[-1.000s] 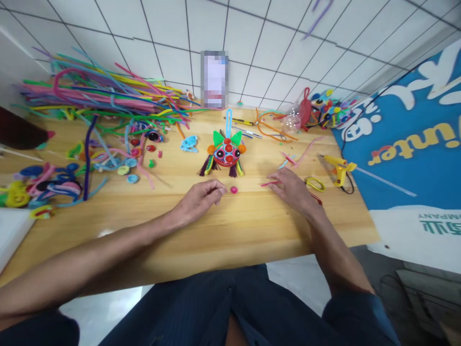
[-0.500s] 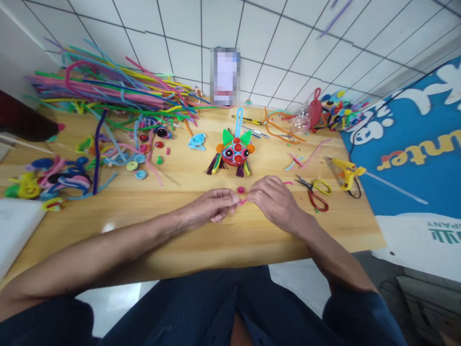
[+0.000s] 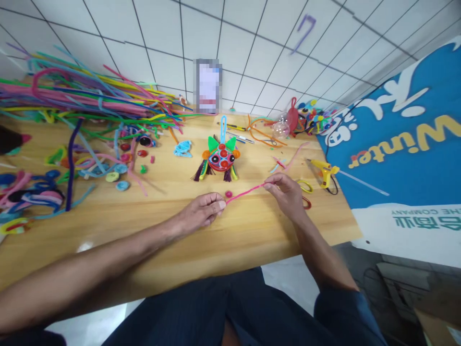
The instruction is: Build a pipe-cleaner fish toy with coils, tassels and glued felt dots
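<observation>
A short pink pipe cleaner (image 3: 246,192) is stretched nearly straight between my two hands, just above the wooden table. My left hand (image 3: 205,209) pinches its left end between thumb and fingers. At the other end, my right hand (image 3: 284,190) grips it between thumb and forefinger. A small pink coil (image 3: 228,194) lies on the table just behind my left fingertips. Behind it stands a colourful animal head ornament (image 3: 221,158) with green ears, black eyes, dark tassels and a blue hanging loop. Scissors (image 3: 305,186) lie partly hidden behind my right hand.
A yellow glue gun (image 3: 325,172) rests at the table's right edge. A large bundle of pipe cleaners (image 3: 90,98) fills the back left, with coiled pieces (image 3: 122,185) in front. A phone (image 3: 208,86) leans on the tiled wall. Tweezers and a cutter (image 3: 232,126) lie behind the ornament.
My right hand brought the pink pipe cleaner leftward to my left hand, which took hold of its end. Since then my right hand has drawn away to the right, stretching it. The view has shifted.
</observation>
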`<state>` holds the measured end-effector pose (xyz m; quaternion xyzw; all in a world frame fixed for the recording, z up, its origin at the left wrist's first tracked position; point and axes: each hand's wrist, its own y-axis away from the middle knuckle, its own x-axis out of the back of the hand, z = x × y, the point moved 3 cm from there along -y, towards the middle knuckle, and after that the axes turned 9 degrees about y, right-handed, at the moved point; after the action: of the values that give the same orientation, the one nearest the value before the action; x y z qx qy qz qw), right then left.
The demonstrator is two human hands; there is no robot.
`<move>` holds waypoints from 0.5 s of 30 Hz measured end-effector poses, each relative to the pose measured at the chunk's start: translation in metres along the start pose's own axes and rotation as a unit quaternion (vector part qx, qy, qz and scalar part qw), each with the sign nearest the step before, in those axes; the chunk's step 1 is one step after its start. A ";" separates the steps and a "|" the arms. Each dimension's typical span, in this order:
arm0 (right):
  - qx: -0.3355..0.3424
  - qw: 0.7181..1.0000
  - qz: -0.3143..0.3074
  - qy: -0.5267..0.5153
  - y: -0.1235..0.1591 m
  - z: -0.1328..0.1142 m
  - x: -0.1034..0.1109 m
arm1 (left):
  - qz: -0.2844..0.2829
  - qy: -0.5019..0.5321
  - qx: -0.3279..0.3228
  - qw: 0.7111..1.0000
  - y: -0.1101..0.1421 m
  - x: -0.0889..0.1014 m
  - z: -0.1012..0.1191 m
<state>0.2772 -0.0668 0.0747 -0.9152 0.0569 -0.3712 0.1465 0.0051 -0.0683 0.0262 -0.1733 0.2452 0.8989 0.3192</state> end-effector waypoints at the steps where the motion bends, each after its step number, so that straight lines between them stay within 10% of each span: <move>1: -0.047 0.998 0.004 -0.047 0.001 0.004 -0.006 | 0.006 0.003 -0.002 1.000 0.000 0.000 -0.001; 9: -0.159 0.917 -0.073 -0.357 0.004 -0.014 -0.039 | 0.010 0.071 0.017 0.997 0.000 -0.005 -0.004; 15: -0.123 0.933 -0.069 -0.332 0.000 -0.035 -0.048 | -0.041 0.105 0.085 0.990 0.005 -0.013 -0.004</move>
<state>0.2181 -0.0644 0.0669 -0.9987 -0.0133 -0.0451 0.0175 0.0122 -0.0801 0.0300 -0.2485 0.3456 0.8377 0.3421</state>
